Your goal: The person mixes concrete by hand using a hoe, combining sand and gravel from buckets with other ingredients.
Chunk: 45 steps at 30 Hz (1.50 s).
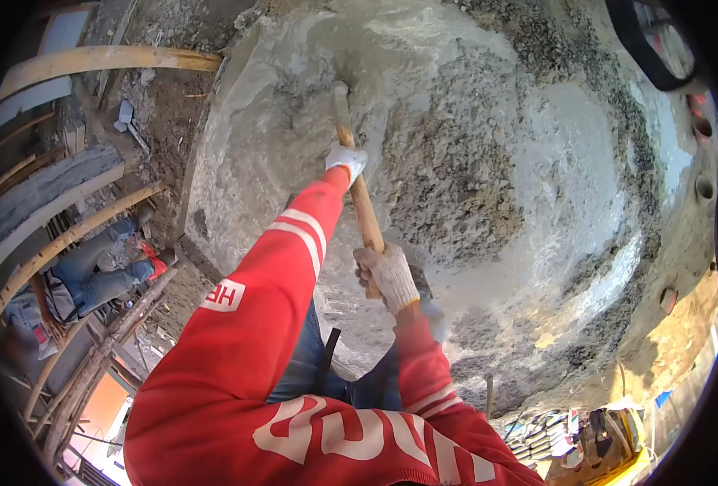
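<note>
Both of my hands wear pale work gloves and are wrapped round one long wooden tool handle [365,212]. My left hand [348,159] grips it farther forward, near the grey, mortar-coated lower part. Closer to my body, my right hand [386,274] is closed around the rear end. The handle slopes away from me into wet grey cement mix [294,121], which hides the tool's working head, so its kind cannot be made out. Right of the handle lies a rougher heap of gravelly mix [456,162], partly wetted.
Wooden poles [76,231] and a concrete beam [47,206] run along the left. Another person [92,283] in jeans is beyond them. A grey-headed tool [131,121] lies on the dirt. A yellow container [622,445] stands at lower right; pipe openings [703,188] line the right edge.
</note>
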Each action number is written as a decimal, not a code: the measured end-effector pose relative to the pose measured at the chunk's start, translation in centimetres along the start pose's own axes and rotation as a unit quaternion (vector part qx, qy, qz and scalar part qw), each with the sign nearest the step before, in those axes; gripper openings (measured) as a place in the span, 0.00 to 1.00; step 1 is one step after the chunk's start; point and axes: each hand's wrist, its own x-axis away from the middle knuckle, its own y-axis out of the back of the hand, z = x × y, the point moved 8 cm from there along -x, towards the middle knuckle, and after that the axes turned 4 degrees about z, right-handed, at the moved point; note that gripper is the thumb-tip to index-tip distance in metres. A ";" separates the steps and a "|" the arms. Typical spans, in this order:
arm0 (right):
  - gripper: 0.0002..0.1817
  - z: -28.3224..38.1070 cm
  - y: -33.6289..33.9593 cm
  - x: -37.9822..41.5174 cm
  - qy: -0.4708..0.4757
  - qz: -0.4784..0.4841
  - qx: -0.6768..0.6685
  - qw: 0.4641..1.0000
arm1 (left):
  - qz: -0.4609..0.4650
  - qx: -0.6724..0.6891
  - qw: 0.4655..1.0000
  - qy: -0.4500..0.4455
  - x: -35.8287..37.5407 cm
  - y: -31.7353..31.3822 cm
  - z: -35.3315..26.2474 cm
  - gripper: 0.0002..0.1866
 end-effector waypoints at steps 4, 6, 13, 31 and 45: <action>0.11 -1.2 5.5 12.0 -0.016 -0.058 0.122 0.991 | 0.158 0.412 0.896 0.055 5.2 -8.6 3.9 0.17; 0.14 -5.0 9.8 16.9 -0.054 -0.096 0.190 0.976 | 0.184 0.509 0.838 0.064 11.8 -12.8 3.3 0.11; 0.16 -12.8 15.1 25.4 0.038 -0.215 0.294 0.931 | 0.233 0.457 0.856 0.067 29.8 -12.2 -6.4 0.07; 0.22 -18.9 19.8 17.7 -0.010 -0.301 0.240 0.923 | 0.215 0.233 0.948 -0.022 22.5 -31.0 -1.7 0.09; 0.17 -0.7 26.1 14.5 0.348 -0.445 0.088 0.820 | 0.107 0.235 0.810 -0.527 40.3 -9.6 -38.7 0.20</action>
